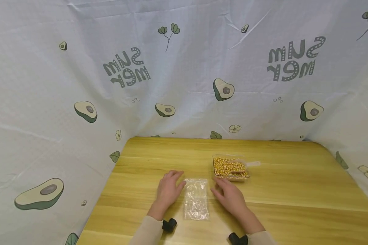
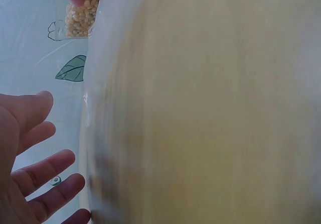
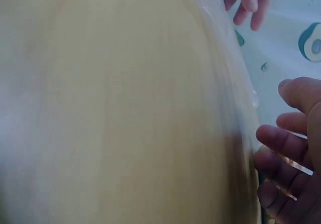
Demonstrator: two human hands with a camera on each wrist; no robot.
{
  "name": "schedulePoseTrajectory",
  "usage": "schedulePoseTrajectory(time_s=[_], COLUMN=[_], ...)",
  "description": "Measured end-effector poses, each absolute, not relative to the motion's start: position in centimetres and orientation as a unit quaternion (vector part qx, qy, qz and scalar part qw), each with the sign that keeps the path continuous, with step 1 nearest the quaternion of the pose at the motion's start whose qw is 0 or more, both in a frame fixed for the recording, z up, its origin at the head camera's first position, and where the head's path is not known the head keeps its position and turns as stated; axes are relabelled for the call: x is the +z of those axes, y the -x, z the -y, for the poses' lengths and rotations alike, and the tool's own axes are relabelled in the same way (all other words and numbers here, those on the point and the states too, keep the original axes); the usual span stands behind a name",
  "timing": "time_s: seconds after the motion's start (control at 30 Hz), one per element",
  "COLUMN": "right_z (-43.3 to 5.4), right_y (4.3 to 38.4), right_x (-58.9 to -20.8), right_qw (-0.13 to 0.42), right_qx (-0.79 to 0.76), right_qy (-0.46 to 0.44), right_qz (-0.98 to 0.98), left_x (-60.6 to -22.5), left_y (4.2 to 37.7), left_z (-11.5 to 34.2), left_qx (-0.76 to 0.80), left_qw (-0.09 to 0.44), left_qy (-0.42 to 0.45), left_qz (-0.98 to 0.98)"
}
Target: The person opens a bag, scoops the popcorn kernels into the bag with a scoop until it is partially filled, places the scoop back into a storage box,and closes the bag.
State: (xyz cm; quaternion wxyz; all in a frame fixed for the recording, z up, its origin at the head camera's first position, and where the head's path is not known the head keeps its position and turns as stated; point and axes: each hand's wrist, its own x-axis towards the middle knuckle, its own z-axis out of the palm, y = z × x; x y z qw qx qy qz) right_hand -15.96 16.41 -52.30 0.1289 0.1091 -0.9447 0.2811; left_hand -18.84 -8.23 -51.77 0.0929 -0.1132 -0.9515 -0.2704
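Observation:
A clear plastic bag (image 1: 196, 200) lies flat on the wooden table between the two hands. Beside its upper left edge is my left hand (image 1: 168, 188), fingers spread and relaxed, holding nothing. My right hand (image 1: 230, 196) rests to the bag's right, its fingers loosely bent and holding nothing. Just past the right fingertips stands a clear container (image 1: 231, 178) filled with yellow corn kernels (image 1: 225, 166). A translucent scoop (image 1: 248, 164) lies in the corn, its handle sticking out over the right rim. In the left wrist view the left fingers (image 2: 50, 171) are apart from one another.
The wood-grain table (image 1: 294, 177) reaches to a white curtain (image 1: 184, 68) printed with avocados, which hangs behind it and along both sides. Black wrist mounts (image 1: 170, 225) sit at both wrists near the table's front.

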Motion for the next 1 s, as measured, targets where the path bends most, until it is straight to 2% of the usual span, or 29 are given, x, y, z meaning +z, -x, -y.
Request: schedulePoseTrajectory(time_s=[0.23,0.47,1.0], right_z=[-15.2,-14.4,-13.9], right_y=[16.8,17.5,18.1], right_x=[-52.2,-52.0,-52.6], right_qw=[0.12,0.096,0.063], right_qx=[0.269,0.259,0.252], right_qy=[-0.1,-0.072,-0.044], right_qz=[0.95,0.958,0.965], left_x=[-52.1,-52.5,-53.0], left_y=[19.0,19.2,19.7], left_z=[8.0,7.7,6.9], left_qx=[-0.259,-0.265,-0.295], left_qw=[0.107,0.089,0.088], left_qy=[0.111,0.096,0.057], left_qz=[0.954,0.955,0.95])
